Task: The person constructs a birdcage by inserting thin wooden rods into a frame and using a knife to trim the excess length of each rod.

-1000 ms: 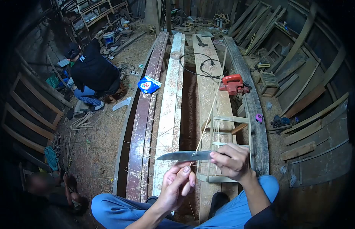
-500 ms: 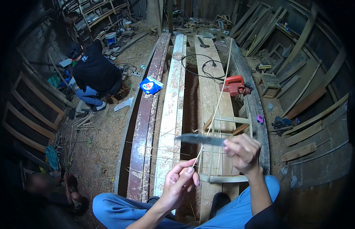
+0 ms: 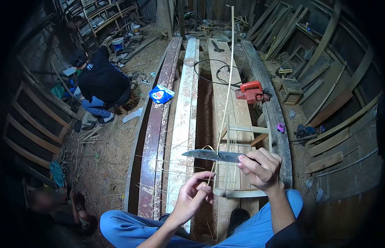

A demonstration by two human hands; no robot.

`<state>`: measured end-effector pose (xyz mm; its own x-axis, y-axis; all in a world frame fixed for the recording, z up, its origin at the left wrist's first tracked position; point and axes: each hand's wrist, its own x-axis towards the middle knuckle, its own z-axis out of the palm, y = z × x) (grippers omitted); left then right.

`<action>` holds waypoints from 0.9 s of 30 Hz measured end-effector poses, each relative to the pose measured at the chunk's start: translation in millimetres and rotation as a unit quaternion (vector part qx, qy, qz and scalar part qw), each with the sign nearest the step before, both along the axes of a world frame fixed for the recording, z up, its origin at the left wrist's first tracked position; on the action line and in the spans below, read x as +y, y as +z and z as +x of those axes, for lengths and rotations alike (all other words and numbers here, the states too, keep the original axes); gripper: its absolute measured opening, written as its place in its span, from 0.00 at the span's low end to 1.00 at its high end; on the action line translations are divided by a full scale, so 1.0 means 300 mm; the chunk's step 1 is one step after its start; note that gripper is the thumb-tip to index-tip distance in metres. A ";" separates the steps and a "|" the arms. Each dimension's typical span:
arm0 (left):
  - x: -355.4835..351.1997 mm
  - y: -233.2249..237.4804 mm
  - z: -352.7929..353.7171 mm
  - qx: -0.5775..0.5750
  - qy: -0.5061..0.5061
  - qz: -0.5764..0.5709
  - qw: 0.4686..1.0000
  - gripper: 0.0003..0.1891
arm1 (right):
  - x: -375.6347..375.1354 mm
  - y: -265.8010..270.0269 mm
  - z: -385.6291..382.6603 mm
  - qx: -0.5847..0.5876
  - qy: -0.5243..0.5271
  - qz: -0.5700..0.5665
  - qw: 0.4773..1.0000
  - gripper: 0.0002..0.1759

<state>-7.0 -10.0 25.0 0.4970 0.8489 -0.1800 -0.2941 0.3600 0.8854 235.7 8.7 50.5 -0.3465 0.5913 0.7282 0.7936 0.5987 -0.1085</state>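
Note:
My left hand point(image 3: 193, 197) pinches the lower end of a long thin pale strip point(image 3: 230, 78), which rises far up over the planks. My right hand point(image 3: 263, 170) grips a dark-bladed knife point(image 3: 205, 154), its blade lying level and pointing left across the strip. Around the blade the strip is bent, with a small loop just left of the crossing. Below my hands, a small wooden frame point(image 3: 238, 193) rests on the planks. Thin loose sticks point(image 3: 159, 167) lie scattered over the boards to the left.
A red power tool point(image 3: 251, 91) with a black cable, a blue-and-white packet point(image 3: 161, 95) and a pink tape measure point(image 3: 281, 128) lie on the planks. One person point(image 3: 102, 80) crouches at the left; another point(image 3: 72, 206) is at the lower left. Timber leans at the right.
The knife has moved slightly left and down and now meets the strip. The strip stands more upright, with its top farther left, and a bent loop shows near the blade.

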 end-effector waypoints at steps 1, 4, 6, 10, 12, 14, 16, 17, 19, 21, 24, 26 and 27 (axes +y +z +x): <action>0.000 0.006 0.006 0.003 -0.001 0.014 1.000 0.17 | -0.001 -0.004 -0.001 0.000 -0.001 0.001 1.000 0.18; -0.003 0.006 0.016 -0.007 0.013 0.018 1.000 0.18 | -0.009 -0.014 -0.015 -0.008 0.007 0.001 1.000 0.17; -0.004 -0.001 0.011 -0.020 0.030 0.009 0.999 0.18 | -0.017 -0.011 -0.037 -0.031 0.029 -0.009 0.999 0.16; -0.001 -0.009 -0.003 0.015 0.052 0.019 0.998 0.20 | -0.022 -0.047 -0.078 -0.020 0.052 -0.017 0.998 0.15; -0.003 0.010 0.000 0.007 0.076 0.008 0.997 0.22 | -0.025 -0.050 -0.085 -0.021 0.054 -0.019 0.998 0.16; 0.004 0.004 -0.009 0.020 0.062 0.022 0.998 0.23 | -0.029 -0.047 -0.089 -0.030 0.053 -0.032 0.998 0.16; 0.012 0.014 -0.014 0.040 0.012 0.032 0.999 0.24 | -0.030 -0.047 -0.089 -0.027 0.059 -0.031 0.997 0.16; 0.013 0.010 -0.017 0.039 0.012 0.032 0.999 0.24 | -0.029 -0.048 -0.089 -0.024 0.065 -0.031 0.997 0.16; 0.012 0.001 -0.021 0.057 -0.038 0.013 0.998 0.23 | -0.029 -0.055 -0.098 -0.022 0.073 -0.027 0.997 0.17; 0.002 0.005 -0.014 0.043 -0.040 0.001 0.998 0.22 | -0.028 -0.063 -0.105 -0.021 0.080 -0.023 0.996 0.17; -0.008 -0.004 -0.017 0.020 -0.042 -0.026 0.999 0.22 | -0.030 -0.068 -0.104 -0.013 0.091 -0.015 0.996 0.18; -0.006 -0.013 -0.033 0.021 -0.072 -0.029 0.997 0.21 | -0.033 -0.064 -0.099 -0.019 0.088 -0.020 0.996 0.19; -0.009 0.001 -0.027 0.021 -0.073 -0.030 0.997 0.21 | -0.032 -0.061 -0.095 -0.019 0.087 -0.020 0.996 0.19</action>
